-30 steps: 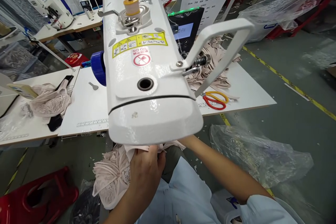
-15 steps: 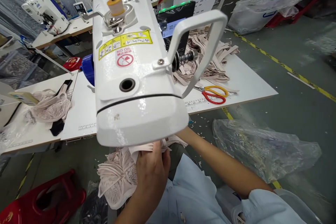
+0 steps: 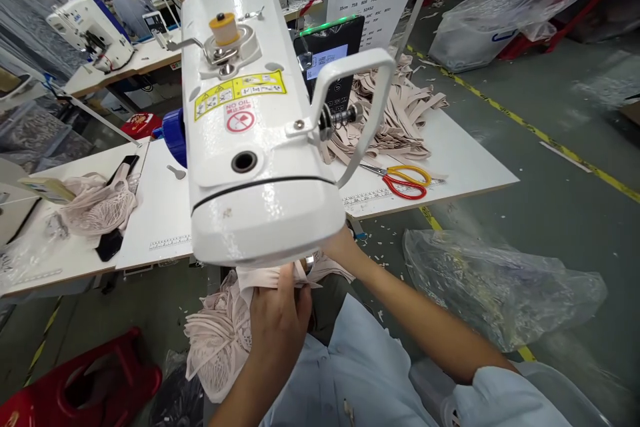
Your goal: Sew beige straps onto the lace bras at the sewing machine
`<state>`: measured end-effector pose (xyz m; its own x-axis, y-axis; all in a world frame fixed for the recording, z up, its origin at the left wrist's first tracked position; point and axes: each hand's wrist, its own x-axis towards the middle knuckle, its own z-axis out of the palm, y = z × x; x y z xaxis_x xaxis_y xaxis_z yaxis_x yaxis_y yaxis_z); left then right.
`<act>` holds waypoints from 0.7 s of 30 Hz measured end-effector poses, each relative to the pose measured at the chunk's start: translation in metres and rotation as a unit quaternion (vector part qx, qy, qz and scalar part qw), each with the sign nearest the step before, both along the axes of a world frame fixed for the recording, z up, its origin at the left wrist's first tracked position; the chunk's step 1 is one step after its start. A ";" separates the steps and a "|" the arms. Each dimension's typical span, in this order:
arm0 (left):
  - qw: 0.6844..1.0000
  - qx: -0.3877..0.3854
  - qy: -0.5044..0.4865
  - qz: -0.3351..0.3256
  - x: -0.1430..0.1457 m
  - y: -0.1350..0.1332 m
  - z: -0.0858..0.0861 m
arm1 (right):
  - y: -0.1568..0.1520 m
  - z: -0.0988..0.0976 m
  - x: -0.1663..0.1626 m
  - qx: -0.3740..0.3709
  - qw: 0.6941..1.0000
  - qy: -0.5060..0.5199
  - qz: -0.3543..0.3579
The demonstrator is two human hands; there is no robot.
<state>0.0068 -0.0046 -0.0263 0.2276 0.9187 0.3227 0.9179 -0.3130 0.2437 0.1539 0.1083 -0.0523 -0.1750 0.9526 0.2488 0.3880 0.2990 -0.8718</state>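
A white sewing machine [image 3: 250,140] fills the middle of the view, seen from above its head. Below its near end, my left hand [image 3: 277,320] grips pale pink lace fabric [image 3: 220,340] that hangs down in a bunch to the left. My right hand [image 3: 340,245] reaches under the machine head; only its wrist and the back of the hand show, and the fingers are hidden. A strip of the pink fabric runs between both hands beneath the machine.
Red-and-yellow scissors [image 3: 400,180] lie on the white table [image 3: 470,160] beside a heap of pink straps [image 3: 400,113]. More lace [image 3: 97,203] lies on the left. A control panel [image 3: 327,60] stands behind the machine. A plastic bag [image 3: 500,287] and red stool [image 3: 85,387] sit on the floor.
The view has shifted slightly, so the machine sits a little further left. My right hand has drawn back enough to show at the machine's edge. My left hand keeps its grip on the fabric.
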 end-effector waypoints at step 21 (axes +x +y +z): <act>0.957 -0.166 -0.187 -0.148 0.014 -0.074 -0.016 | -0.118 0.001 0.035 -0.276 0.917 0.288 0.022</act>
